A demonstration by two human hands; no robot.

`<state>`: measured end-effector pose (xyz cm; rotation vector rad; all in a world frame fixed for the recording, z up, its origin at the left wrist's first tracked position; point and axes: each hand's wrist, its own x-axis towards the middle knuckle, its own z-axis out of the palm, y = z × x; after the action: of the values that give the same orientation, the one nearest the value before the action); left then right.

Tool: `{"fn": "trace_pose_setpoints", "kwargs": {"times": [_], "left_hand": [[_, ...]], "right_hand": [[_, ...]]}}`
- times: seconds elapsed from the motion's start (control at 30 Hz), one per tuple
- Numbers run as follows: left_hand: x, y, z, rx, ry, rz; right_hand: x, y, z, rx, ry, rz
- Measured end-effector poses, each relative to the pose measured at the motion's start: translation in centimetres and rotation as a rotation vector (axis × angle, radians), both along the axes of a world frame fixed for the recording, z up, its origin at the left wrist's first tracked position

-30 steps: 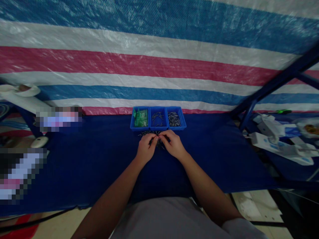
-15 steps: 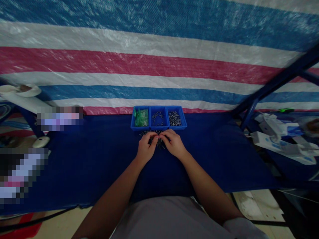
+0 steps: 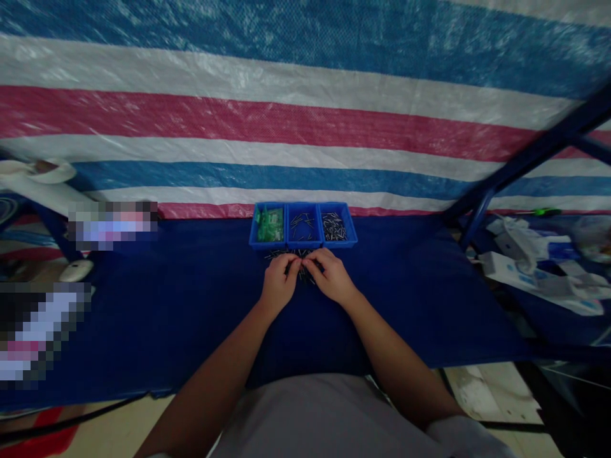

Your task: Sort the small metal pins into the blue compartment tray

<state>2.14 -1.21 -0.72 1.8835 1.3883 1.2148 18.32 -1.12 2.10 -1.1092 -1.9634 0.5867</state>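
My left hand (image 3: 279, 280) and my right hand (image 3: 333, 275) meet fingertip to fingertip over a loose pile of small dark, thin pieces (image 3: 305, 275) on the blue table. Both hands are closed in a pinch; whatever lies between the fingertips is too small to make out. Just beyond them stand three joined blue bins. Green pieces fill the left bin (image 3: 252, 236), a few thin metal pieces lie scattered in the middle bin (image 3: 304, 244), and many more are heaped in the right bin (image 3: 352, 230).
Behind the blue table (image 3: 181, 305) hangs a striped sheet (image 3: 305, 121). A blue metal frame (image 3: 480, 210) rises at the right, with white boxes (image 3: 539, 273) beyond it. Blurred-out items and a white object (image 3: 76, 270) are at the left.
The fingertips have shifted very slightly against each other, and the view has moved a little. The bins and their contents look the same.
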Motion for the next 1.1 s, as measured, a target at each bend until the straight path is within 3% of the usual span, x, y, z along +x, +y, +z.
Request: {"fn": "trace_pose_setpoints", "kwargs": {"times": [0.33,0.87,1.1], "left_hand": [[-0.06,-0.08,0.22,0.001,-0.001,0.015],[0.02,-0.35,-0.01,-0.024,-0.099,-0.093],[-0.02,-0.12,0.23,-0.022,-0.051,-0.025]], "right_hand": [[0.07,0.02,-0.18,0.002,0.010,0.017],[0.17,0.20,-0.11,0.008,-0.010,-0.014],[-0.05,0.03,-0.18,0.004,0.025,-0.024]]}}
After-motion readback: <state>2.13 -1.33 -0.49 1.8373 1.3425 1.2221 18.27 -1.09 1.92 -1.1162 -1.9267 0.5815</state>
